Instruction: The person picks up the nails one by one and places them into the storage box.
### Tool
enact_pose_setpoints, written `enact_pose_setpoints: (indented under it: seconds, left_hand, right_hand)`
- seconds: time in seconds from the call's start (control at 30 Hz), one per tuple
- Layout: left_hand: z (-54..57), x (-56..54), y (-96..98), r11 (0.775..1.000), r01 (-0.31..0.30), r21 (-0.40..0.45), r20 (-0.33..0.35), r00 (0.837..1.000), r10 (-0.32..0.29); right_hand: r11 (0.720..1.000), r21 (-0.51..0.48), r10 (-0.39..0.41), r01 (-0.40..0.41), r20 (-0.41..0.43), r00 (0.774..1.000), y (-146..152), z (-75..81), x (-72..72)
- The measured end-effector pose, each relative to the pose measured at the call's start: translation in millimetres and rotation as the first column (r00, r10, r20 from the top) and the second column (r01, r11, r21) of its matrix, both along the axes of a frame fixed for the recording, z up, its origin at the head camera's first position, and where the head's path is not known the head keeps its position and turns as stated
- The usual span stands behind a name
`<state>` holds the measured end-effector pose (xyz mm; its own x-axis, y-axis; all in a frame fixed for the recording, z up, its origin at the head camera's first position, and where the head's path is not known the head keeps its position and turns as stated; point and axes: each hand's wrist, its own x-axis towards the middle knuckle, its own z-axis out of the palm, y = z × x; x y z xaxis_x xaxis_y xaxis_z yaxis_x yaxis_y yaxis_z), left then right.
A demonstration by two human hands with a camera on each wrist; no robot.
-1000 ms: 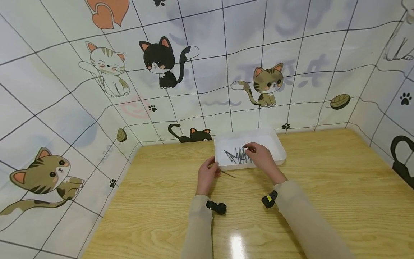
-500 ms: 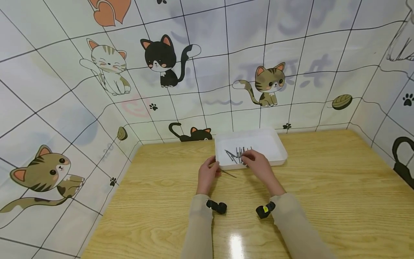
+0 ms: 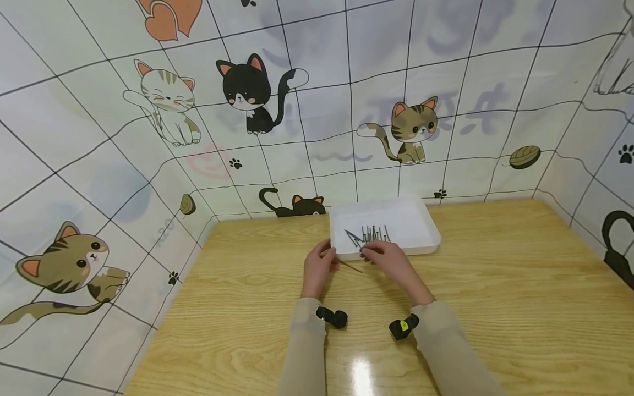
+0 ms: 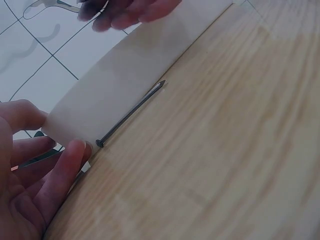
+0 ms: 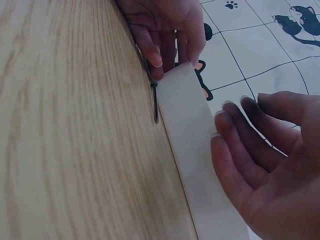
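Note:
The left hand grips the near-left corner of a white tray, its thumb on the outside of the wall in the left wrist view. Several dark nails lie in the tray, most side by side, with a few crossed at the left. My right hand hovers at the near rim with fingertips over the nails' ends. In the right wrist view its fingers are loosely curved, thumb close to the index finger, nothing visible between them. One nail lies on the table against the tray's near wall, its head by the left thumb.
The wooden table runs up to a wall covering printed with cats and grid lines behind the tray. A wrist camera sits on the left sleeve and another camera on the right one.
My right hand has moved from above the nails down and left to the tray's near rim, uncovering more nails. The left hand stays on the corner.

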<state>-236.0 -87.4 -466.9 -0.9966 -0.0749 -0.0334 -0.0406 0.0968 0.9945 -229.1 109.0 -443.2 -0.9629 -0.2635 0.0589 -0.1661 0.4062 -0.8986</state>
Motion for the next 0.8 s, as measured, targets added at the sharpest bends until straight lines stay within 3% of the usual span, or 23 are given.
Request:
enact_pose_setpoints:
  seconds: [0.17,0.37,0.6,0.8]
  left_hand:
    - [-17.7,-8.4,-1.1,1.0,-0.02,-0.013,-0.013,1.0,0.02]
    - [-23.5,-11.1,-0.7,0.998,-0.042,-0.035,-0.044,0.998,0.041]
    - [-23.5,-11.7,-3.1,0.999,-0.033,-0.035,-0.043,0.999,0.031]
    - [-23.2,-11.2,-2.3,0.999,-0.017,-0.029,-0.04,0.999,0.016]
  right_hand:
    - [0.99,0.134,0.051,-0.048,-0.017,0.999,-3.0,-2.2,2.2]
    - [0.961,0.245,0.136,-0.129,-0.015,0.991,-7.1,-4.8,3.4]
    - [0.88,0.385,0.335,-0.277,-0.091,0.938,-15.1,-3.7,6.7]
    - [0.839,0.461,0.388,-0.291,-0.131,0.912,-20.0,-6.3,8.2]
